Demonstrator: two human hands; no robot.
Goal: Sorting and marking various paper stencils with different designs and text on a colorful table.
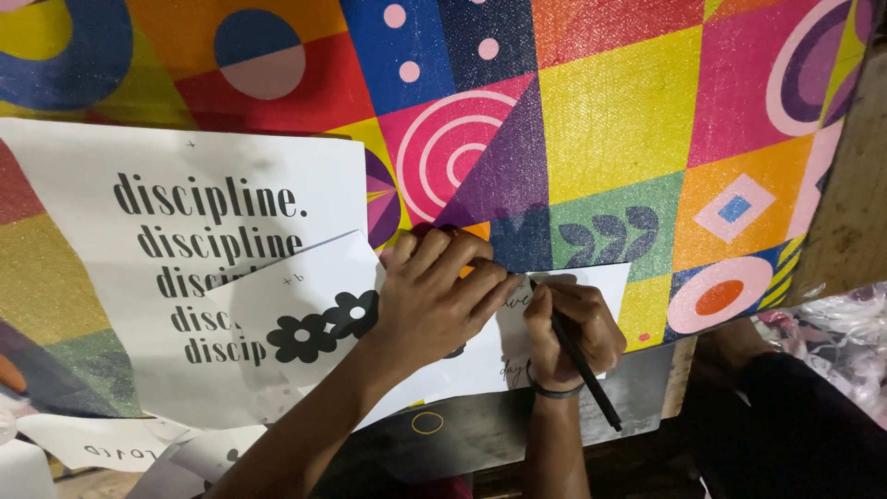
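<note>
At frame centre, my right hand [565, 334] grips a pen [577, 359] over the sheet [471, 365] while my left hand [442, 291] lies spread flat on it.

White printed sheet [185, 240] with black lettering at left, smaller flower-printed sheet [314, 319] overlapping it, perhaps stickers.

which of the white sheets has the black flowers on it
The middle sheet under the left hand; the big sheet behind it carries only rows of text.
</note>
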